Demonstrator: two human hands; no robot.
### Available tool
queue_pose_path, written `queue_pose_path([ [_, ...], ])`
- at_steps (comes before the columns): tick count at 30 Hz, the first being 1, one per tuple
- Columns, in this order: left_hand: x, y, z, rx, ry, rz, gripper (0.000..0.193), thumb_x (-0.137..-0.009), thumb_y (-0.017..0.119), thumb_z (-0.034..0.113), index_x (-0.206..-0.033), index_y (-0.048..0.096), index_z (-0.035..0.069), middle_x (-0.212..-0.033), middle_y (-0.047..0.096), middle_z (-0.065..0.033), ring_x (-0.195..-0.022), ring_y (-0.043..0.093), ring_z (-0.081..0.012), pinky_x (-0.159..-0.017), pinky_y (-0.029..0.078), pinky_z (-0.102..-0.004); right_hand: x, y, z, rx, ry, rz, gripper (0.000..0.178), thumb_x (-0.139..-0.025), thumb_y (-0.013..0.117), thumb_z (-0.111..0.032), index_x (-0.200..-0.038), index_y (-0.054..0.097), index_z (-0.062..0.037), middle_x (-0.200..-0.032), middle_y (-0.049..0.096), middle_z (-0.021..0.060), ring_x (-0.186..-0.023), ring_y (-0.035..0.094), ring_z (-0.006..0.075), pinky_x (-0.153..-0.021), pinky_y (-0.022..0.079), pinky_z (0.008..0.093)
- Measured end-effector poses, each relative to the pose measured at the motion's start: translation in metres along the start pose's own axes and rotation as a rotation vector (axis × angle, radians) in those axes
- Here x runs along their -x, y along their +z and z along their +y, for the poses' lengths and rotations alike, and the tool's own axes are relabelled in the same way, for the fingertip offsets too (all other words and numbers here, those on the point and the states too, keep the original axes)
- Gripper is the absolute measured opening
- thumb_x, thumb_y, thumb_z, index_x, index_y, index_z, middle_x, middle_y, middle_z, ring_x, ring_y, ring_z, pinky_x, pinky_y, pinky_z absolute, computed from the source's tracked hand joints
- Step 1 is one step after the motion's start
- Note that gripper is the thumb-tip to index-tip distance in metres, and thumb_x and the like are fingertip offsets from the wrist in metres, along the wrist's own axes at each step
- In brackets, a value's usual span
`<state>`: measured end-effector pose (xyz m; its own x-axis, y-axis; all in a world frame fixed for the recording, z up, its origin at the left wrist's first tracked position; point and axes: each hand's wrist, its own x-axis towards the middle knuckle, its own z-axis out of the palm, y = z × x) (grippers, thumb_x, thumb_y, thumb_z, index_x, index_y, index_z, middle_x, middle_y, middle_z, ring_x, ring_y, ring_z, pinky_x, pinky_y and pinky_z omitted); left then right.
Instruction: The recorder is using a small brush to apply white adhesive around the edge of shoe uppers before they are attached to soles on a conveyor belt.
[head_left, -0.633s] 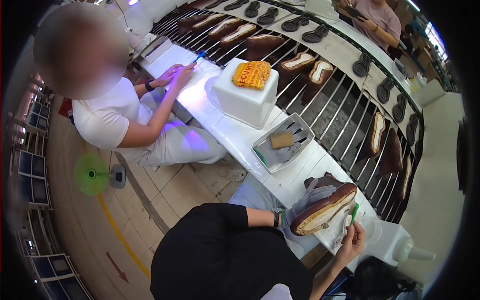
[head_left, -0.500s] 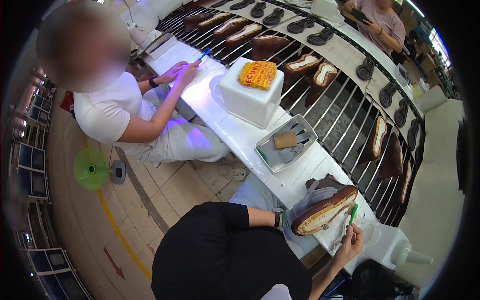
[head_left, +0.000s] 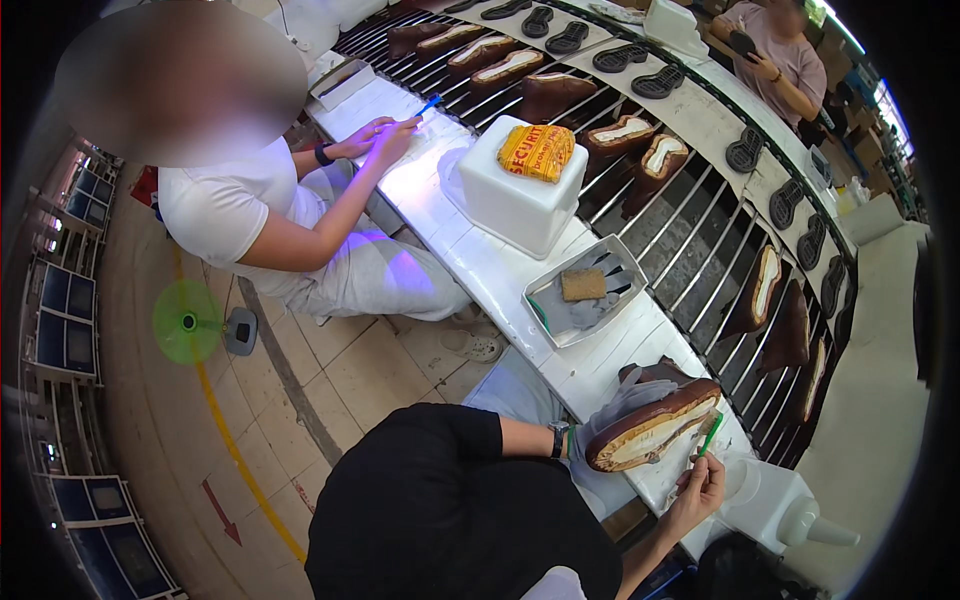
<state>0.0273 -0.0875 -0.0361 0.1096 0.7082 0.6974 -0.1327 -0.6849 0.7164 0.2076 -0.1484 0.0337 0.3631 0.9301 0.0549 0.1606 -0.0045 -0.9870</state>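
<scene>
My left hand (head_left: 612,411), in a grey glove, grips a brown leather boot (head_left: 632,446) without an outsole. Its pale, unfinished underside faces up toward me, ringed by a tan band. Between the fingertips of my bare right hand (head_left: 703,490) is a brush (head_left: 711,436) with a green handle. The bristle end meets or hovers just over the boot's right end; contact is hard to tell. Part of my gloved hand is hidden behind the boot.
A tray (head_left: 540,322) holds grey gloves and a tan sponge block (head_left: 584,284). Beyond the white bench, a bar rack (head_left: 690,257) carries several brown boots, with black soles (head_left: 745,150) behind. A white bottle (head_left: 768,503) stands right. A co-worker (head_left: 225,215) sits left.
The brush has come in against the boot's right end, its bristles now visible. The boot has turned slightly in my left hand. The whole view has shifted a little.
</scene>
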Motion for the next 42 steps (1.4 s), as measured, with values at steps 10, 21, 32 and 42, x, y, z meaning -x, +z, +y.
queue_pose_path([
  [10, 0.004, -0.001, 0.003, 0.051, -0.026, -0.025, 0.061, -0.099, 0.057, 0.029, -0.150, 0.028, 0.012, -0.152, 0.034, -0.0091, -0.141, 0.036, -0.0282, -0.117, 0.030, -0.0412, 0.002, 0.000, 0.004, -0.034, 0.000, -0.013, 0.014, -0.098, 0.062, -0.009, -0.106, 0.064, 0.0028, -0.085, 0.064, 0.0046, -0.060, 0.046, 0.0043, -0.052, 0.035, 0.0176],
  [21, 0.002, 0.002, 0.005, 0.137, -0.053, -0.054, 0.061, -0.100, 0.055, 0.028, -0.151, 0.026, 0.013, -0.154, 0.032, -0.0086, -0.141, 0.034, -0.0270, -0.117, 0.029, -0.0404, 0.005, 0.006, -0.011, -0.031, -0.001, -0.013, 0.013, -0.097, 0.063, -0.008, -0.104, 0.064, 0.0015, -0.082, 0.063, 0.0021, -0.060, 0.046, 0.0038, -0.052, 0.035, 0.0180],
  [32, 0.008, 0.001, 0.009, 0.182, -0.081, -0.084, 0.061, -0.101, 0.053, 0.027, -0.153, 0.023, 0.013, -0.155, 0.030, -0.0080, -0.142, 0.033, -0.0258, -0.117, 0.029, -0.0396, 0.004, 0.007, -0.008, -0.031, -0.030, -0.005, 0.013, -0.094, 0.067, -0.007, -0.104, 0.065, 0.0008, -0.072, 0.058, -0.0018, -0.058, 0.043, 0.0026, -0.051, 0.032, 0.0179],
  [42, 0.008, 0.004, 0.009, 0.226, -0.102, -0.115, 0.061, -0.102, 0.051, 0.027, -0.154, 0.021, 0.014, -0.157, 0.028, -0.0075, -0.143, 0.031, -0.0248, -0.118, 0.028, -0.0389, 0.004, 0.010, -0.010, -0.075, -0.033, 0.037, 0.012, -0.093, 0.067, -0.007, -0.102, 0.065, 0.0004, -0.075, 0.060, -0.0006, -0.057, 0.043, 0.0018, -0.051, 0.032, 0.0176],
])
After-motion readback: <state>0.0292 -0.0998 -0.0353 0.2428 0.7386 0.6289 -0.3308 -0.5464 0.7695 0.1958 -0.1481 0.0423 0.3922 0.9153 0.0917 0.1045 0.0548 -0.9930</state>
